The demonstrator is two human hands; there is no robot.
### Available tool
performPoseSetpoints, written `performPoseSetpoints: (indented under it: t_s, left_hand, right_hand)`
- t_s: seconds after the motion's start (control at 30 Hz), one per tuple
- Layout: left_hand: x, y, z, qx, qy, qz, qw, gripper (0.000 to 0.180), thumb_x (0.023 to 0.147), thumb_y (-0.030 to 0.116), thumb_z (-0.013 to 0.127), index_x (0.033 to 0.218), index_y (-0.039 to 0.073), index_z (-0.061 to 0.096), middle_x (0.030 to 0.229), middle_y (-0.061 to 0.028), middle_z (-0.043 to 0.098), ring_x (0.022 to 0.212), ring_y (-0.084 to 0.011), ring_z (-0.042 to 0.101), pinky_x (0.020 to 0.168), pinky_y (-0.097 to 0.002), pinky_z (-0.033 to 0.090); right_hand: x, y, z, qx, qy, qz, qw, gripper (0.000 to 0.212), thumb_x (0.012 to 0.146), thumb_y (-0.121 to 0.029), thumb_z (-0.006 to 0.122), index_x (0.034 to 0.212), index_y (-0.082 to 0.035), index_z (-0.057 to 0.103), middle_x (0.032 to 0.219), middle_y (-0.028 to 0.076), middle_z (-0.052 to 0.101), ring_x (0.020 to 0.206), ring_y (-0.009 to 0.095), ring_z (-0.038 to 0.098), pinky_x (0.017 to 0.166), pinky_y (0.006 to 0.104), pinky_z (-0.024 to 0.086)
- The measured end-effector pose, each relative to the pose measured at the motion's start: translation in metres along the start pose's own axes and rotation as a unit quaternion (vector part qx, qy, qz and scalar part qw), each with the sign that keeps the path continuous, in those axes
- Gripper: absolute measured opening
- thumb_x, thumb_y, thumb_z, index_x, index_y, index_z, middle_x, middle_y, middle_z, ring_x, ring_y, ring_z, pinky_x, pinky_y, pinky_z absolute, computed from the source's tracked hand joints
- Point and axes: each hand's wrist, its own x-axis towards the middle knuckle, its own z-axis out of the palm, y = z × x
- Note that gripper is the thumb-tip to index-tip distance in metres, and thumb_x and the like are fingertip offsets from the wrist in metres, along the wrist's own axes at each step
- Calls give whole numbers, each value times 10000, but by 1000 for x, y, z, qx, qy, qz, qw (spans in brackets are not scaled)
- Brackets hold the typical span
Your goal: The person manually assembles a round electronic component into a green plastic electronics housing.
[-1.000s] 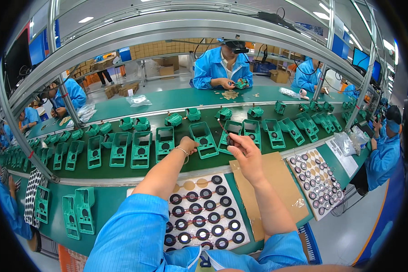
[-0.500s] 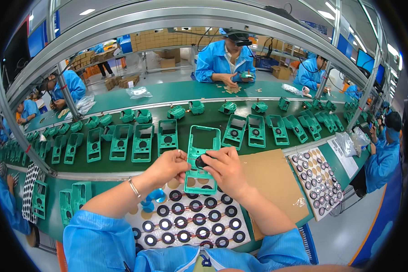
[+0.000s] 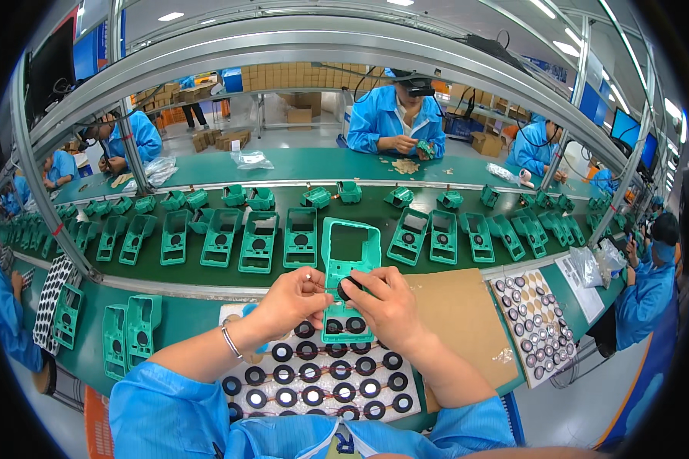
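A green plastic housing (image 3: 351,231) with a large rectangular opening stands tilted in front of me, above a white foam tray (image 3: 274,400). My left hand (image 3: 292,300), wearing a bracelet, has its fingers closed at the housing's left edge; the exact grip is partly hidden. With bent fingers, my right hand (image 3: 386,304) presses a round black speaker (image 3: 350,288) against the middle of the housing. Rows of similar black ring-shaped speakers (image 3: 311,372) with thin red wires fill the tray below, some with white centres.
Green housings (image 3: 301,239) line the dark belt ahead. Two more housings (image 3: 140,329) stand at left. Brown cardboard (image 3: 467,321) and a board of round parts (image 3: 533,314) lie at right. A metal frame (image 3: 283,50) crosses overhead. A co-worker (image 3: 398,118) handles a green part opposite.
The view has shifted, so the scene sits slightly right and lower. My right fingers stay on the speaker, and my left fingers at the housing's edge have shifted. The co-worker opposite has raised a green part.
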Motion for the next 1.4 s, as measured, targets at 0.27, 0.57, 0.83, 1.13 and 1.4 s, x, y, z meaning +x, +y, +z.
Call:
performPoseSetpoints:
  t_s: [0.27, 0.57, 0.83, 1.13, 1.4]
  left_hand:
    - [-2, 7, 4, -4, -2, 13, 1000, 205, 810, 75, 609, 913, 2, 448, 720, -52, 526, 540, -110, 550, 490, -231, 497]
    - [-1, 4, 1, -9, -6, 4, 1000, 220, 818, 79, 601, 945, -7, 443, 777, -68, 536, 574, -124, 565, 532, -248, 519]
    - [1, -1, 17, 80, 9, 106, 991, 273, 812, 26, 569, 1017, -57, 410, 881, -122, 542, 637, -133, 594, 533, -257, 540]
    - [66, -6, 11, 111, 14, 35, 993, 214, 779, 16, 564, 950, -41, 450, 708, -102, 556, 529, -180, 589, 486, -277, 501]
    - [198, -52, -35, 84, 130, -76, 985, 78, 773, -24, 547, 732, -33, 481, 688, -93, 513, 538, -194, 559, 509, -306, 557]
  right_hand:
    - [-1, 1, -1, 0, 2, -4, 1000, 345, 653, -89, 657, 996, -69, 615, 1026, 70, 589, 842, 242, 525, 702, 361, 440]
    - [6, 4, -7, 18, -11, 2, 1000, 388, 669, -142, 708, 1038, -80, 604, 1182, 135, 488, 920, 286, 509, 745, 356, 446]
    - [-4, 18, 8, 457, 18, 419, 785, 399, 769, -224, 692, 1030, 38, 542, 1038, 103, 572, 883, 157, 553, 777, 299, 461]
    - [-12, 63, 24, 515, -6, 489, 704, 344, 812, -251, 644, 1000, 27, 569, 913, 78, 616, 846, 138, 559, 751, 285, 458]
    - [-22, 59, 11, 139, -265, 183, 936, 155, 723, -109, 613, 871, -84, 653, 908, 118, 570, 865, 304, 515, 776, 376, 442]
